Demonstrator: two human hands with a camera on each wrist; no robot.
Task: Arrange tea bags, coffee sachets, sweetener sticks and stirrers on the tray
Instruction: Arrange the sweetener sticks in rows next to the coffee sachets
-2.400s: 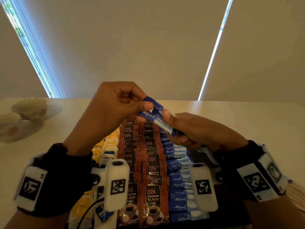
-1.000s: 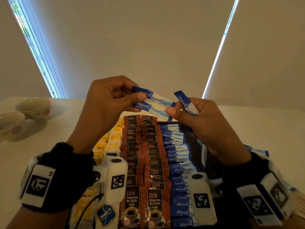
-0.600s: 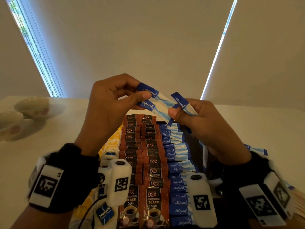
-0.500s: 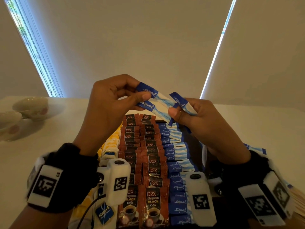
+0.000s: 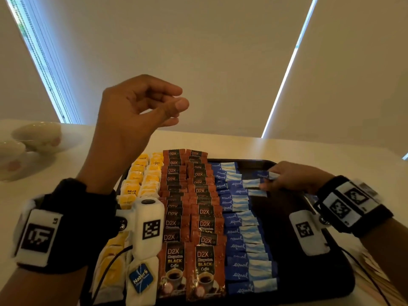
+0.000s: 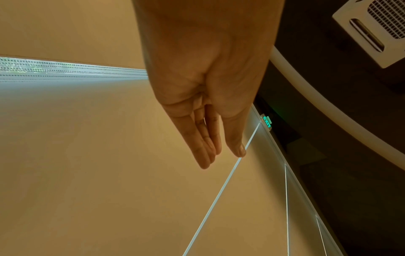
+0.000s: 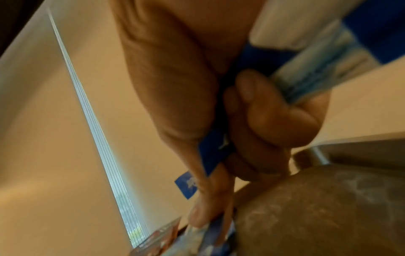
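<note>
A black tray (image 5: 284, 257) carries rows of yellow tea bags (image 5: 141, 180), brown coffee sachets (image 5: 187, 206) and blue sweetener sticks (image 5: 242, 228). My right hand (image 5: 268, 181) is low over the tray's far right part. It grips blue sweetener sticks (image 5: 265, 175) beside the stick row. In the right wrist view the fingers (image 7: 263, 124) curl round the sticks (image 7: 217, 152) and the thumb lies on a stick below. My left hand (image 5: 174, 107) hangs raised above the tea bags, fingers relaxed and holding nothing. The left wrist view shows its fingers (image 6: 203, 152) straight and bare.
Pale cups on saucers (image 5: 35, 135) stand on the white table (image 5: 331, 155) at the far left. A stack of light wooden stirrers (image 5: 373, 270) lies on the table right of the tray. The tray's right third shows bare black surface.
Both hands held sweetener sticks up in the air between them. The right hand has dropped to the tray with the sticks, and the left hand has let go and stays raised.
</note>
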